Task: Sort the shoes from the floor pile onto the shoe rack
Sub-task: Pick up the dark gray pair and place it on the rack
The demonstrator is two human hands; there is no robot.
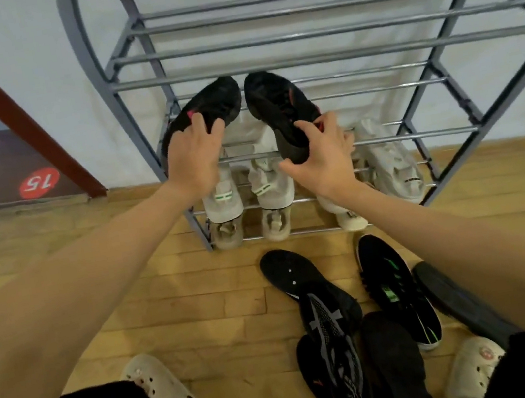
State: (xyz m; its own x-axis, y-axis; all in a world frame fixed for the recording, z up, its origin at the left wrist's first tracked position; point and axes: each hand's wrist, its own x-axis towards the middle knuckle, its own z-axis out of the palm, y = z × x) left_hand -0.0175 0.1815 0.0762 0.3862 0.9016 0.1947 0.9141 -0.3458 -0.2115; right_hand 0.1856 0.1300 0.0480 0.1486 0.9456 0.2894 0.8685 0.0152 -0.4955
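shoe rack [327,56] (pale sneakers [222,202]), floor [178,282] pile [360,314]

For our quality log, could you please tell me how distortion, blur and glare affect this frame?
Head view: wide-angle bending bows the shoe rack rails and uprights; slight softness on both hands, left and right; mild glints on the rails; even lighting, soft shadows.

Both your bare forearms reach forward and converge. Your left hand [193,156] lies palm down, fingers curled over a black sneaker with pink accents [204,111]. Your right hand [325,157] pinches the heel of the matching black sneaker [277,109], thumb spread left.
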